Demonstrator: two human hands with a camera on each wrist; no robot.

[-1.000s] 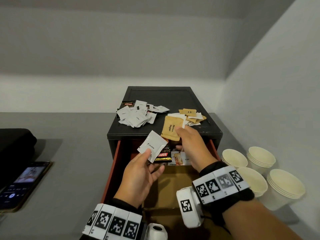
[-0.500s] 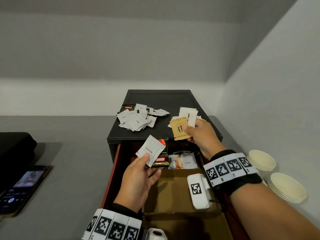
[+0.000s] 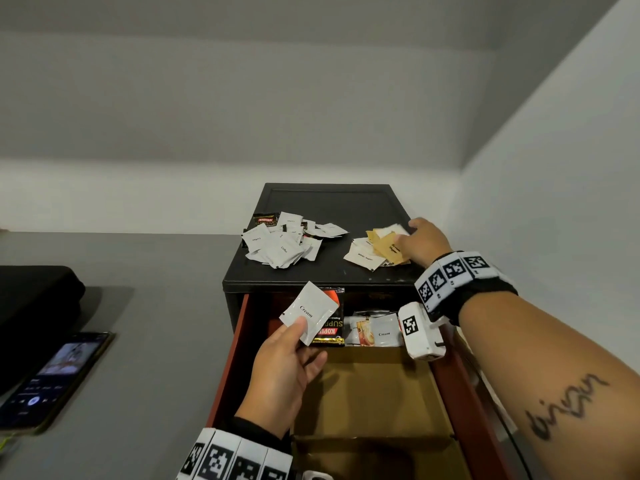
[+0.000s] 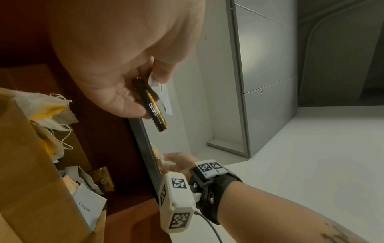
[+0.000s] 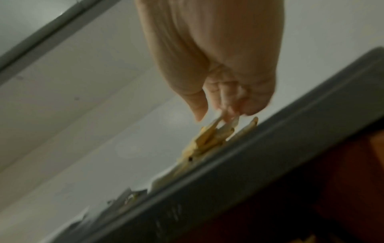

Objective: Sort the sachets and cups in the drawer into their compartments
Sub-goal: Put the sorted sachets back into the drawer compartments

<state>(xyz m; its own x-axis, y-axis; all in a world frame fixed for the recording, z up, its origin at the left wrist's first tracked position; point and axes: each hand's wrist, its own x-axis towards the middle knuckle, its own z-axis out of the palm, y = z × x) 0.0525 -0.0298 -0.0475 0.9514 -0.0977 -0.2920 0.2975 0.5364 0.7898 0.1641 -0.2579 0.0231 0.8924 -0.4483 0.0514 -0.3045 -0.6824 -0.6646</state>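
While my left hand (image 3: 284, 372) hovers over the open drawer (image 3: 374, 386), I've got its thumb and fingers pinching a white Cream sachet (image 3: 308, 312) with a black coffee sachet (image 3: 330, 320) behind it. Up on the cabinet top (image 3: 329, 202) sits the white pile (image 3: 284, 244). Further right, my right hand (image 3: 422, 244) is down on the sugar sachets (image 3: 381, 251), fingertips on the brown one; grip unclear through the blur.

Cabinet top (image 3: 329, 202) rear free; sachet piles (image 3: 280, 244) crowd front.

checkered wristbands (image 3: 450, 275), tattooed right forearm (image 3: 561, 407)
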